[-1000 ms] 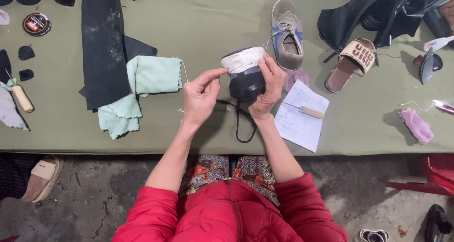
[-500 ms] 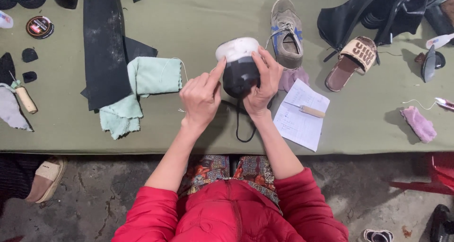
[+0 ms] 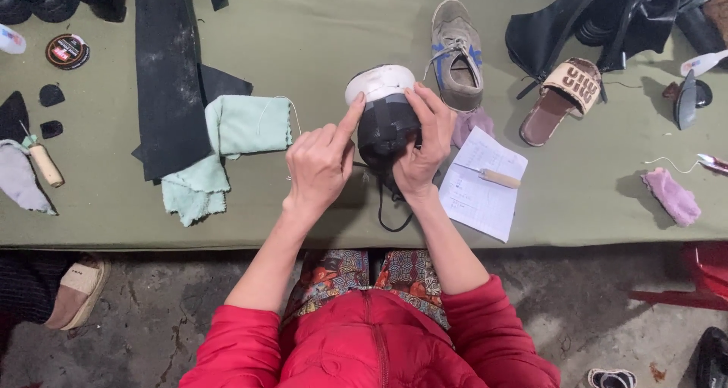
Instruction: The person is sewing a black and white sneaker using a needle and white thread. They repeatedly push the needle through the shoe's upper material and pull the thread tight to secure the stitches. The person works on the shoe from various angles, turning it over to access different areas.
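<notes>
A black shoe with a white sole (image 3: pixel 383 111) is held upright over the green table (image 3: pixel 318 39), black laces hanging from it toward the near edge. My right hand (image 3: pixel 425 141) grips its right side, fingers wrapped over the upper. My left hand (image 3: pixel 322 164) is beside it on the left, index finger stretched out and pressing against the shoe just under the white sole rim. A thin pale thread runs from near my left hand toward the mint-green cloth (image 3: pixel 227 149).
A grey sneaker (image 3: pixel 457 54), a slipper (image 3: pixel 561 100), a black bag (image 3: pixel 599 16), a paper sheet with a wooden-handled tool (image 3: pixel 485 182), black rubber sheet (image 3: pixel 168 69), polish tin (image 3: pixel 67 51), pink cloth (image 3: pixel 673 197) lie on the table. A foot in a shoe (image 3: pixel 76 293) is at lower left.
The shoe has been turned slightly and my left hand has shifted from pinching beside it to pointing its index finger onto the shoe's edge. My right hand keeps its grip.
</notes>
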